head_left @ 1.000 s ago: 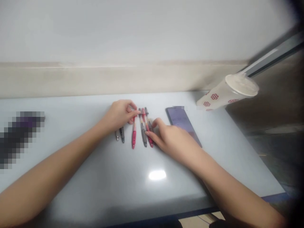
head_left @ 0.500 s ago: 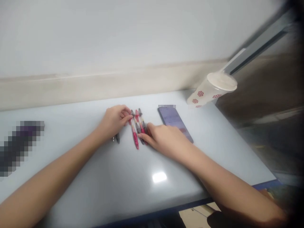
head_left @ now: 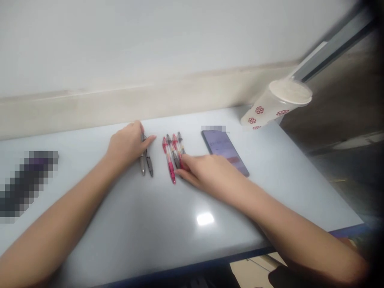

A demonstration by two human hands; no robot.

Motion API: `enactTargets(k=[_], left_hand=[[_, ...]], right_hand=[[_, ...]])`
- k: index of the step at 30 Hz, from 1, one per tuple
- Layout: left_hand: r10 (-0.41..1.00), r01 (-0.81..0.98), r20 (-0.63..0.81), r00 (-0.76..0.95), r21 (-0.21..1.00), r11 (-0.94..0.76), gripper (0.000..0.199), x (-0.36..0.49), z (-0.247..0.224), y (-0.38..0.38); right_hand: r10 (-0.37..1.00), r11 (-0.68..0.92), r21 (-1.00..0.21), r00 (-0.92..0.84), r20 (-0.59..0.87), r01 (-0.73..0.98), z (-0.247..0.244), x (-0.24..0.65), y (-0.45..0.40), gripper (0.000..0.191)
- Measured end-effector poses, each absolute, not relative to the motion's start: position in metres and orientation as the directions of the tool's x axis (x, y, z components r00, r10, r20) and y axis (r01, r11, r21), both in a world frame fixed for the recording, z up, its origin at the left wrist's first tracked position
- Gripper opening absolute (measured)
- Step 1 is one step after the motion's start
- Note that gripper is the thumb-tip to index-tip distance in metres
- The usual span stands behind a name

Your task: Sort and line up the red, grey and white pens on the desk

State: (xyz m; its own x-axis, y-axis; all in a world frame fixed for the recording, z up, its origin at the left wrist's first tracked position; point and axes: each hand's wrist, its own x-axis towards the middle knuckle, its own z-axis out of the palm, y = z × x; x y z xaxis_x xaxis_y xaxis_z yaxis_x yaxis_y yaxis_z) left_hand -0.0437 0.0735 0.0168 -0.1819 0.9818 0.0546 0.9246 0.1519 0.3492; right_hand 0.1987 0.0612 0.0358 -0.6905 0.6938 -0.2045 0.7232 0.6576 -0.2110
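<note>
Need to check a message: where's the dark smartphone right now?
In the head view, the dark smartphone lies on the pale table, right of the red and grey pens, just beyond the right hand, near the white cup.

A phone [head_left: 224,151] near a red-patterned cup [head_left: 277,103] on the pale table [head_left: 144,216], a pixelated object [head_left: 27,184] far left
</note>
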Motion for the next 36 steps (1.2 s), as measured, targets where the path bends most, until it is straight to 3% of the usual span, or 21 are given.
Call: enactTargets(k=[6,12,14,17,20,22,25,28,30,33,36], left_hand=[[0.971,0.951,0.013,-0.241,0.203,0.233,0.04,-0.045,0.013,0.074],[0.965,0.955,0.012,-0.262,0.151,0.257,0.023,-0.044,0.013,0.078],[0.959,0.937,0.027,-0.282,0.223,0.269,0.019,-0.045,0.014,0.08],[0.955,0.833,0.036,-0.296,0.498,0.239,0.017,-0.046,0.019,0.082],[0.965,0.595,0.0,-0.261,0.788,0.161,0.02,-0.046,0.028,0.085],[0.978,0.429,-0.051,-0.205,0.893,0.136,0.022,-0.046,0.035,0.088],[0.985,0.209,-0.09,-0.146,0.971,0.119,0.026,-0.05,0.04,0.09],[0.983,0.064,-0.038,-0.181,0.997,0.05,0.034,-0.055,0.039,0.088],[0.977,0.012,-0.013,-0.214,1.0,0.015,0.039,-0.055,0.037,0.086],[0.979,-0.029,0.021,-0.204,0.999,-0.027,0.04,-0.049,0.039,0.079],[0.984,-0.02,0.1,-0.149,0.994,-0.104,0.038,-0.044,0.043,0.069]], right_hand=[[0.543,0.75,-0.337,-0.821,-0.177,0.569,0.037,0.196,0.054,0.029],[0.548,0.759,-0.347,-0.828,-0.114,0.55,0.031,0.196,0.054,0.029],[0.554,0.757,-0.358,-0.827,-0.093,0.547,0.029,0.196,0.054,0.029],[0.564,0.743,-0.404,-0.824,-0.05,0.533,0.029,0.195,0.054,0.028],[0.597,0.723,-0.464,-0.801,0.047,0.512,0.025,0.195,0.054,0.025],[0.626,0.71,-0.507,-0.767,0.139,0.488,0.02,0.195,0.056,0.02],[0.682,0.691,-0.555,-0.673,0.288,0.463,0.011,0.194,0.061,0.015],[0.743,0.658,-0.57,-0.547,0.385,0.493,0.005,0.192,0.065,0.032],[0.759,0.638,-0.594,-0.529,0.38,0.489,0.006,0.189,0.066,0.038],[0.747,0.612,-0.68,-0.579,0.328,0.405,0.011,0.186,0.061,0.023],[0.739,0.601,-0.734,-0.57,0.36,0.315,0.017,0.185,0.056,0.036]])
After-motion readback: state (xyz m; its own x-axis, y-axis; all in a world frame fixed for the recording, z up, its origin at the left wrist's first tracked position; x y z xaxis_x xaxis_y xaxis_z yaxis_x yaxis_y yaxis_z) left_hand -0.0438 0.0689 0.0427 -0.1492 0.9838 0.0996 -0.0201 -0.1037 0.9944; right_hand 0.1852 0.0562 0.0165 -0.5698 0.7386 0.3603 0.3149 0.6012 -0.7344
